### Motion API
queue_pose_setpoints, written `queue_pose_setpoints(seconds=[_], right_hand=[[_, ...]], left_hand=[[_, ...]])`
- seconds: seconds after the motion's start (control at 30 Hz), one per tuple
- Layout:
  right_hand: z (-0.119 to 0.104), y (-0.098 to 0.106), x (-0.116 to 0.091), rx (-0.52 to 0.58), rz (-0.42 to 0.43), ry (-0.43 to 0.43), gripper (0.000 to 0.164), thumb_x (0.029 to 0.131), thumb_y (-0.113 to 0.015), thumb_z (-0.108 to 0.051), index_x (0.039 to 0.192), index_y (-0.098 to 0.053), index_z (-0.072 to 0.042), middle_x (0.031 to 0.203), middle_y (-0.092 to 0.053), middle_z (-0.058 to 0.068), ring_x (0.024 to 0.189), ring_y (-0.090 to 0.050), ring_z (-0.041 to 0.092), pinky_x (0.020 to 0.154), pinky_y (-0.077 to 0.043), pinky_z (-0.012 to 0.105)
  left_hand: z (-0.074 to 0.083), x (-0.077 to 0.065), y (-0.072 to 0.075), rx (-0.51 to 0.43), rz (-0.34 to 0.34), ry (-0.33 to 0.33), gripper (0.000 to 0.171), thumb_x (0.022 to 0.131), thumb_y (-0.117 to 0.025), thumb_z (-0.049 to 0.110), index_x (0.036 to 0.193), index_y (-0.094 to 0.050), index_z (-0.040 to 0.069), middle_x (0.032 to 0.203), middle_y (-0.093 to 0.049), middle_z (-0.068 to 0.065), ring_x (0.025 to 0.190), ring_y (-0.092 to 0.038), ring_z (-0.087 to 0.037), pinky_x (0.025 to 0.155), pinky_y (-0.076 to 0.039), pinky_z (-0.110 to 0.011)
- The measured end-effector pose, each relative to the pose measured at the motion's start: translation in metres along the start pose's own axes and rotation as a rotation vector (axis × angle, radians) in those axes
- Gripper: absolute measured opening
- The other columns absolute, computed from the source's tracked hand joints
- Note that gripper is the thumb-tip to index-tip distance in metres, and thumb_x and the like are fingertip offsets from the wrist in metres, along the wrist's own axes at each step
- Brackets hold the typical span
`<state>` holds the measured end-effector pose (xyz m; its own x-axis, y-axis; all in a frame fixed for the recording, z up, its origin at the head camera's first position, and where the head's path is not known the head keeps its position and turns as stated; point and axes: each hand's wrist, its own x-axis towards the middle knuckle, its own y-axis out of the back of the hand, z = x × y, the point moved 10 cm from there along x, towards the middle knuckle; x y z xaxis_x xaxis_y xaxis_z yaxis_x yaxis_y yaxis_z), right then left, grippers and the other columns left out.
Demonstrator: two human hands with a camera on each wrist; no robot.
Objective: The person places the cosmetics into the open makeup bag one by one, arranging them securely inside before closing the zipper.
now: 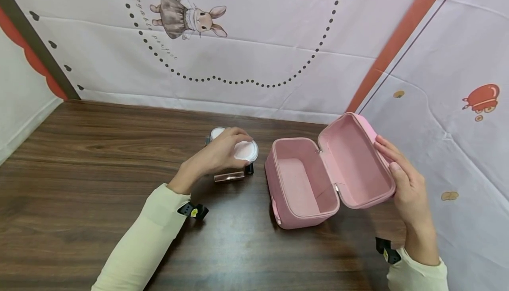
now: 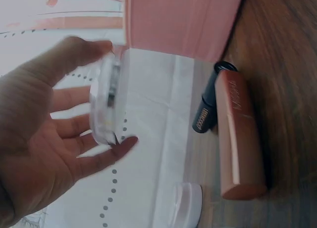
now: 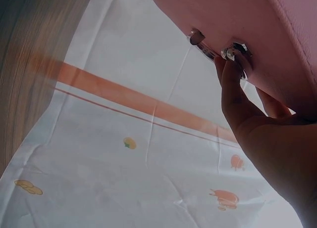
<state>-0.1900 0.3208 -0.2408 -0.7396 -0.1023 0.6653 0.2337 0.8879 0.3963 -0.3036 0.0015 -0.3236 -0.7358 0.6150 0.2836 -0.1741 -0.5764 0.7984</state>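
Thumb and fingers of my left hand (image 1: 218,153) are curving round a clear-edged container (image 1: 246,151), holding it above the wooden table (image 1: 99,220), just left of the pink case (image 1: 306,222). My right hand (image 1: 407,187) is gripping the edge of the open lid (image 1: 354,163), fingertips touching its metal clasp (image 3: 229,53). Near my left hand, a rose-coloured tube (image 1: 229,176) and a black tube (image 1: 249,168) are lying close together; a white-topped jar (image 1: 217,132) is sitting beyond, and patterned cloth (image 1: 254,48) is hanging behind.
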Motion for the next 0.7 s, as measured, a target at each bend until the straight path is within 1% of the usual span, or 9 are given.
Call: queue_pose_setpoints(seconds=[0.13,0.27,0.37,0.47,0.53,0.7], right_hand=[[0.001,0.000,0.000,-0.011,-0.001,-0.001,0.038,0.096,-0.032,0.005,0.125,-0.054,0.013,0.138,-0.047,0.023,0.133,-0.039,0.028,0.106,-0.028,0.025],[0.001,0.000,-0.001,0.004,-0.001,0.000,0.038,0.096,-0.032,0.005,0.125,-0.054,0.014,0.137,-0.047,0.024,0.133,-0.038,0.028,0.106,-0.028,0.025],[0.001,-0.001,-0.001,0.012,0.001,0.003,0.037,0.096,-0.032,0.005,0.125,-0.054,0.014,0.137,-0.047,0.024,0.133,-0.038,0.028,0.107,-0.028,0.025],[0.001,0.000,-0.001,0.004,0.002,0.005,0.038,0.096,-0.032,0.005,0.125,-0.054,0.014,0.137,-0.047,0.024,0.133,-0.038,0.028,0.107,-0.028,0.026],[0.001,0.000,0.000,-0.005,0.003,0.004,0.038,0.096,-0.032,0.005,0.125,-0.054,0.013,0.137,-0.047,0.024,0.133,-0.038,0.028,0.107,-0.028,0.025],[0.000,-0.001,0.000,-0.001,0.003,0.002,0.038,0.096,-0.032,0.005,0.125,-0.054,0.014,0.137,-0.047,0.024,0.133,-0.038,0.028,0.107,-0.027,0.025]], left_hand=[[0.006,0.005,0.000,-0.059,-0.007,-0.008,0.059,0.072,-0.081,0.023,0.124,-0.062,0.003,0.126,-0.054,-0.013,0.117,-0.046,-0.027,0.094,-0.040,-0.041],[0.009,0.009,-0.002,-0.163,-0.014,-0.019,0.062,0.071,-0.080,0.021,0.127,-0.060,0.006,0.128,-0.053,-0.009,0.117,-0.046,-0.023,0.092,-0.042,-0.041],[0.013,0.012,-0.004,-0.232,-0.020,-0.050,0.063,0.071,-0.079,0.021,0.129,-0.058,0.007,0.128,-0.053,-0.008,0.116,-0.046,-0.022,0.090,-0.042,-0.040],[0.021,0.015,-0.005,-0.263,-0.024,-0.089,0.063,0.071,-0.078,0.023,0.128,-0.058,0.008,0.126,-0.054,-0.005,0.113,-0.047,-0.021,0.089,-0.042,-0.038],[0.025,0.018,-0.006,-0.264,-0.028,-0.109,0.063,0.070,-0.078,0.024,0.128,-0.058,0.008,0.125,-0.055,-0.004,0.112,-0.048,-0.020,0.088,-0.042,-0.037],[0.036,0.027,-0.014,-0.277,-0.049,-0.132,0.062,0.071,-0.081,0.024,0.127,-0.059,0.010,0.125,-0.056,-0.003,0.109,-0.049,-0.017,0.087,-0.042,-0.034]])
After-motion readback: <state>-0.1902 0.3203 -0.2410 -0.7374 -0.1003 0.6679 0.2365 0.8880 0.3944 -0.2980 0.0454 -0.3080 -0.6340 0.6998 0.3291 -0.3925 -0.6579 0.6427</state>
